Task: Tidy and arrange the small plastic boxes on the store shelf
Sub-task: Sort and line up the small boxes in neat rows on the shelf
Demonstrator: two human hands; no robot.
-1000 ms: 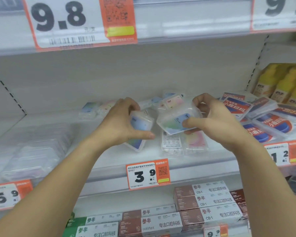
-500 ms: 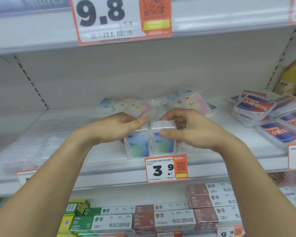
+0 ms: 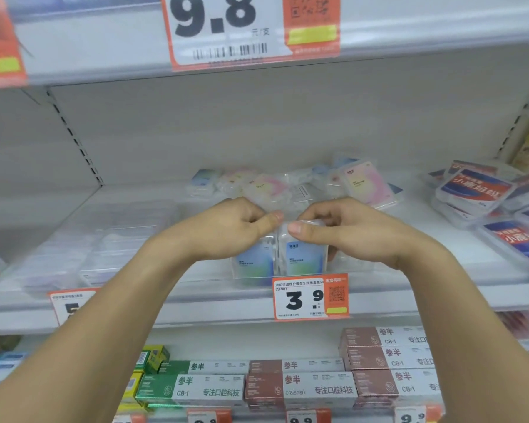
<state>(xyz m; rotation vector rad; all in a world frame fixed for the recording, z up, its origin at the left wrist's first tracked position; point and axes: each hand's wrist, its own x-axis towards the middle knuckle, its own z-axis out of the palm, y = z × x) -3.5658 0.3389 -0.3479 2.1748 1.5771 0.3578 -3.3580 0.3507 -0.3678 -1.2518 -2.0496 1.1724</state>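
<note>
Gripping from above, the left hand (image 3: 226, 228) is closed on the top of the left box (image 3: 253, 264), its thumb lying along the upper edge. Beside it the right hand (image 3: 345, 230) is clamped on the right box (image 3: 304, 257), thumb across the front of the lid and fingers curled behind. Both small clear plastic boxes stand upright at the front edge of the shelf (image 3: 440, 270), touching side by side, each showing a blue-to-green card insert (what lies behind the card cannot be made out). They stand just above the 3.9 price tag (image 3: 310, 297) clipped to the shelf's front rail.

Behind the hands, a loose pile of boxes (image 3: 287, 186) of the same kind lies tilted and overlapping near the back wall, with pink, yellow and pale blue inserts. On the left part of the shelf sit clear flat cases (image 3: 110, 242), blurred. On the right lie flat clear cases with red and blue labels (image 3: 477, 190), stacked unevenly. The lower shelf holds rows of green cartons (image 3: 193, 389) and brown cartons (image 3: 300, 389), laid on their sides with printed ends outward. Overhead, a 9.8 price tag (image 3: 251, 29) hangs from the shelf above.
</note>
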